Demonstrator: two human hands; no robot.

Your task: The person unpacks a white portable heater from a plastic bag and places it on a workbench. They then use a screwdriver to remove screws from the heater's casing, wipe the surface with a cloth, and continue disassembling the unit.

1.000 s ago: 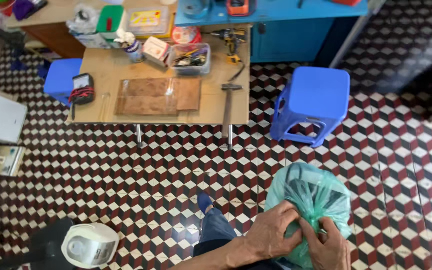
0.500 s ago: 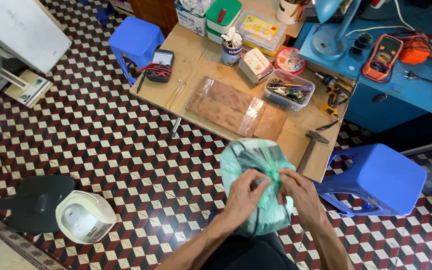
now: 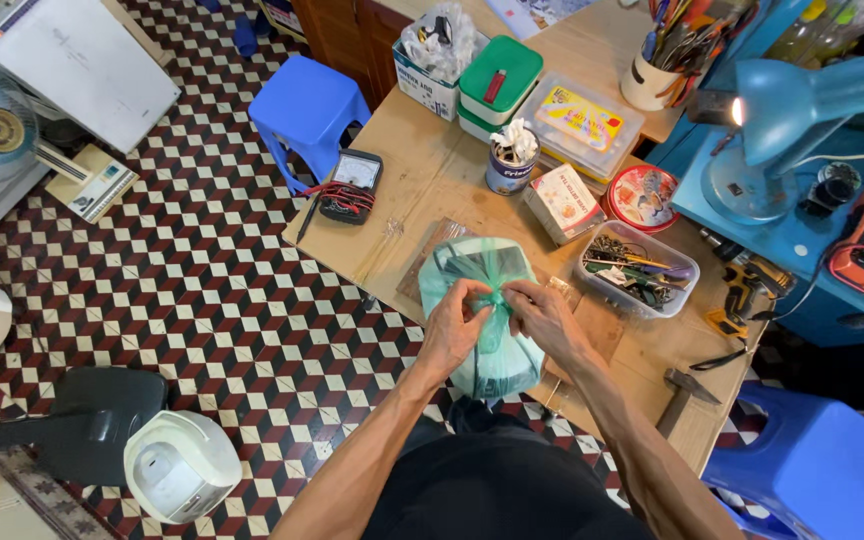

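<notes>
Right now both hands are working at the top of a green plastic bag (image 3: 482,320), which is sitting on the front part of the wooden tabletop (image 3: 422,200), close to the person's body. Left hand (image 3: 455,330) is pinching the gathered neck of the bag w/ fingers clenched on the plastic; right hand (image 3: 544,320) is doing the same from the other side, fingers closed on the same bunched bit. Judging by the grip, they're holding the knot or twist between them, prob. so the bulky thing inside is staying steady on the surface. What's inside: can't tell, only dark loops showing thru the film.

Pkgs & containers around it: a clear tub (image 3: 637,268) of small tools is lying just right of the bag. Behind that, a round red tin (image 3: 642,197) and a small pinkish carton (image 3: 563,203) are sitting side by side. Further back, a flat clear box w/ a yellow label (image 3: 579,120), next to a green-lidded box (image 3: 497,80) carrying a small red item. A dark cup (image 3: 509,165) stuffed w/ white bits is standing mid-table. A black multimeter (image 3: 352,186) is resting near the left edge, leads coiled on it. A hammer (image 3: 682,397) is lying at the front right corner. A blue desk lamp (image 3: 802,110) is shining on the adjoining blue bench; blue stools (image 3: 307,105) are standing on the patterned floor.
</notes>
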